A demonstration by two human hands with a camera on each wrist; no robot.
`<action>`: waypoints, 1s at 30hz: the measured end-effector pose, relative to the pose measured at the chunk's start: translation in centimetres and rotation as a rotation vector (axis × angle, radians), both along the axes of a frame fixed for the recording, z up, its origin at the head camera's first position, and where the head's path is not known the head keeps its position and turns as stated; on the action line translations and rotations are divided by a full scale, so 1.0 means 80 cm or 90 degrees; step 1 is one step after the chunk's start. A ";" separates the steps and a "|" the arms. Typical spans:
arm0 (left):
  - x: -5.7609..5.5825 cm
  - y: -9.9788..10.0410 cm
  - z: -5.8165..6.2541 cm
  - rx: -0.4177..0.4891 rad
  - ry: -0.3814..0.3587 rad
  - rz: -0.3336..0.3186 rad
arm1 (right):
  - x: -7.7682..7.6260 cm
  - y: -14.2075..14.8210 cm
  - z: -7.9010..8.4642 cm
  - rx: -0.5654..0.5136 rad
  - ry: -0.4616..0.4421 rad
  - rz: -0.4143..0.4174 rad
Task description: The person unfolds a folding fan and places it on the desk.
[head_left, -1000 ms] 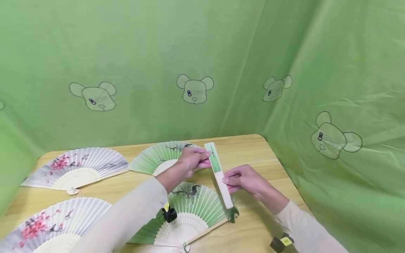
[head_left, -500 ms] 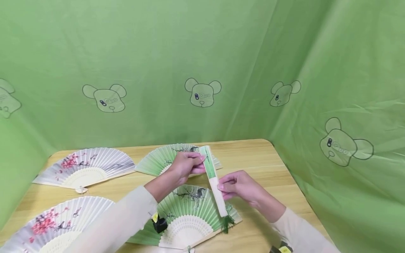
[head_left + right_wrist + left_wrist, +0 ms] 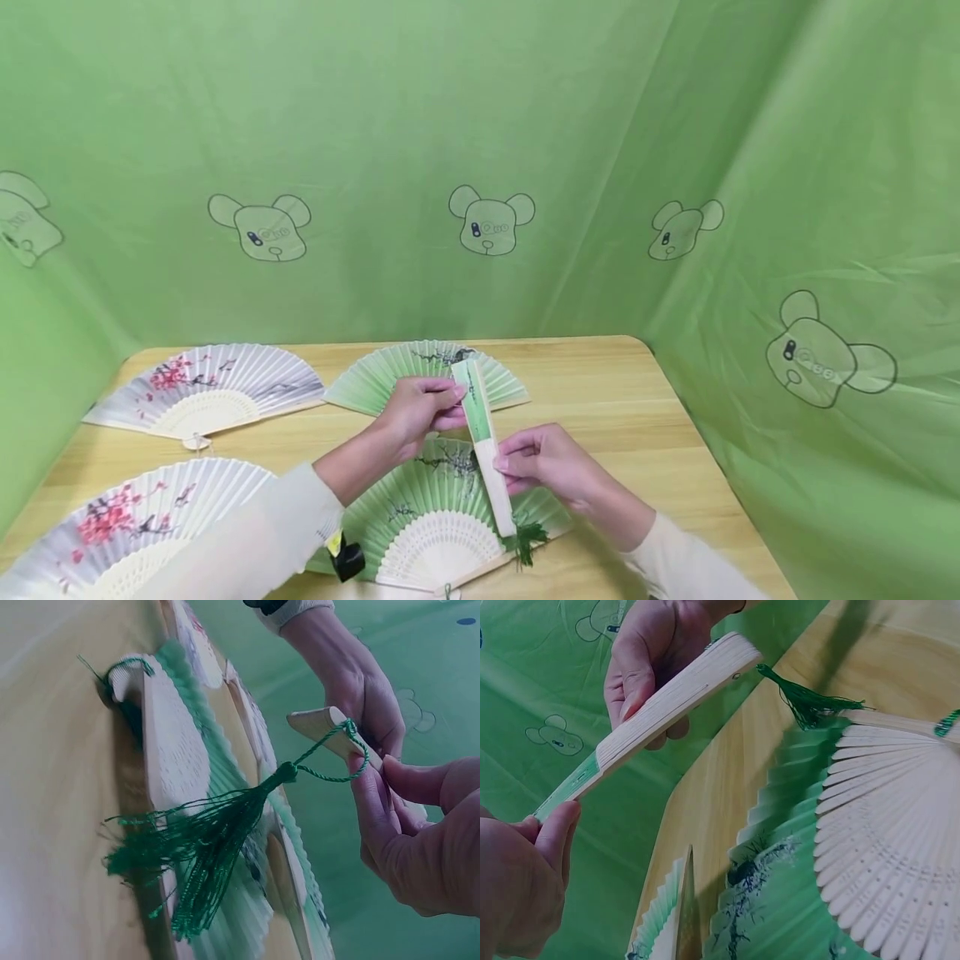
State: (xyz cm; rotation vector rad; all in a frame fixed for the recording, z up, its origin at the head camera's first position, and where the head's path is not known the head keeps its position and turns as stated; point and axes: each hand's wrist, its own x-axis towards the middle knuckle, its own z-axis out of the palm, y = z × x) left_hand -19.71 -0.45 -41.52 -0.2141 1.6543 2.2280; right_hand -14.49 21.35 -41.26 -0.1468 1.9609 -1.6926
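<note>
Both hands hold a closed folding fan (image 3: pixel 486 454) slantwise above the table in the head view. Its upper part shows green cloth, the lower part pale wooden ribs. My left hand (image 3: pixel 420 417) pinches the cloth end between thumb and fingers; my right hand (image 3: pixel 551 467) grips the ribs farther down. From the rib end a dark green tassel (image 3: pixel 225 840) dangles on a looped cord. Below the closed fan, overlapped by it in the head view, a spread green fan (image 3: pixel 442 542) lies on the wooden table. Another spread green fan (image 3: pixel 363 383) lies behind, partly hidden by my left hand.
Two spread greyish-white fans with red blossoms lie on the left: a rear fan (image 3: pixel 277 387) and a front fan (image 3: pixel 202 492), the front one partly covered by my left sleeve. Green curtains (image 3: pixel 390 108) with bear-head outlines enclose the wooden table (image 3: pixel 637 392).
Both hands have shifted left and somewhat nearer with the closed fan, keeping their grip. Its tassel end now overlaps the front green fan more. The head view has also turned slightly.
</note>
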 end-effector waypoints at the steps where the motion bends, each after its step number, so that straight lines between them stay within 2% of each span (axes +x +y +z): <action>1: 0.002 -0.003 0.000 -0.002 0.000 0.002 | 0.001 -0.003 -0.001 0.000 -0.002 0.000; 13: 0.022 -0.037 -0.011 -0.014 0.000 0.006 | 0.015 -0.035 -0.013 -0.008 -0.020 0.004; 26: 0.029 -0.053 -0.026 -0.048 0.006 0.017 | 0.020 -0.052 -0.024 -0.027 -0.060 -0.018; 30: 0.029 -0.057 -0.031 -0.038 0.004 0.021 | 0.021 -0.055 -0.029 -0.043 -0.066 -0.021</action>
